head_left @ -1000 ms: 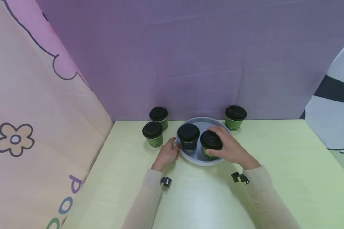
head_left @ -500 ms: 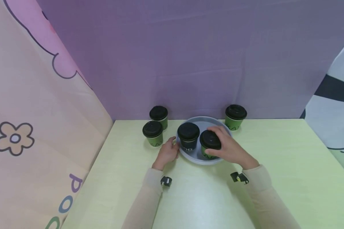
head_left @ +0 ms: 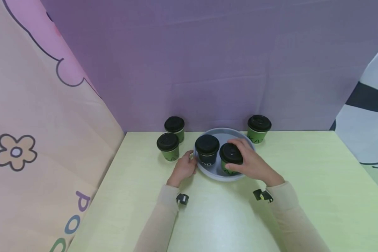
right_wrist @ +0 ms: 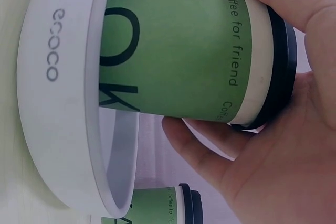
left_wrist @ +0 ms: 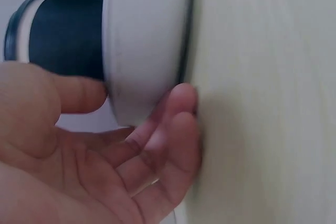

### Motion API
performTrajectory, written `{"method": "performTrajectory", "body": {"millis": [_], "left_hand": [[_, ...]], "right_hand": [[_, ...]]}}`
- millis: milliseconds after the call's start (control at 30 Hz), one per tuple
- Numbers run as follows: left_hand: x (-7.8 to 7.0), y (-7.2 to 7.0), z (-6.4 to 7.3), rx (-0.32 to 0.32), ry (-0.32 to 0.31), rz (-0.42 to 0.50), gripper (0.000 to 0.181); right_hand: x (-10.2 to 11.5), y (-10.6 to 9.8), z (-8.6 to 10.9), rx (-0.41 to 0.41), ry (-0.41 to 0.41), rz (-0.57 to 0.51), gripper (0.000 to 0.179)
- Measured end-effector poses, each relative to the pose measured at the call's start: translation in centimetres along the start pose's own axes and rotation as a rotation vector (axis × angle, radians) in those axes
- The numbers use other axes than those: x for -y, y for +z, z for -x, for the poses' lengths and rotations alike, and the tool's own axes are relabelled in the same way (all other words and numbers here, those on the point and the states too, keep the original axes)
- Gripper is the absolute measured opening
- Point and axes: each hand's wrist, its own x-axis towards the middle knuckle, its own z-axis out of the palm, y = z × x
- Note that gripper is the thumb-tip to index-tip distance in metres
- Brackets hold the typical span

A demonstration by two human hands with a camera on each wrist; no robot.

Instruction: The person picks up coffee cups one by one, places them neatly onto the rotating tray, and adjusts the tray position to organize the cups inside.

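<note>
In the head view, a round grey-white tray [head_left: 212, 172] stands near the back of the table. My left hand [head_left: 184, 167] holds its left edge; in the left wrist view the thumb lies at the rim and the fingers curl under the wall [left_wrist: 147, 40]. My right hand [head_left: 256, 166] grips a green paper coffee cup [head_left: 227, 168] near its black lid, thumb on one side and fingers on the other. That cup [right_wrist: 178, 51] stands within the tray rim. Left of it on the tray is a dark paper cup [head_left: 207, 159] with a black lid.
Two green lidded cups, one nearer [head_left: 171, 155] and one behind [head_left: 178, 135], stand left of the tray. Another green cup [head_left: 256, 136] stands behind its right side. A purple cloth backdrop [head_left: 220, 70] rises right behind the table [head_left: 214, 217].
The green cup and my right hand have shifted very slightly left on the tray. My left hand keeps its hold on the tray edge, and the other cups stay put.
</note>
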Motion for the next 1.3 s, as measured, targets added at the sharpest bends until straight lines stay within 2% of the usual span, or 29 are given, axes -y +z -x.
{"method": "performTrajectory", "body": {"millis": [133,267,367,800,1067,1300], "left_hand": [[-0.3,-0.5,0.3,0.077,-0.035,0.03,0.058],[-0.5,-0.9,0.6,0.17,-0.071,0.087,0.072],[-0.5,-0.9,0.7,0.205,-0.073,0.099,0.079],[-0.4,-0.7,0.7,0.207,-0.06,0.085,0.08],[-0.6,-0.8,0.8,0.206,-0.065,0.099,0.081],[-0.4,-0.8,0.7,0.21,-0.065,0.108,0.082]], "right_hand": [[-0.2,0.1,0.0,0.002,0.0,-0.003,0.087],[-0.3,0.2,-0.1,0.0,-0.001,-0.005,0.087],[-0.3,0.2,-0.1,-0.007,-0.003,0.0,0.088],[-0.1,-0.1,0.0,-0.045,-0.018,0.029,0.088],[-0.3,-1.0,-0.1,-0.169,-0.052,-0.022,0.055],[-0.9,-1.7,0.0,-0.29,-0.039,-0.046,0.036]]}}
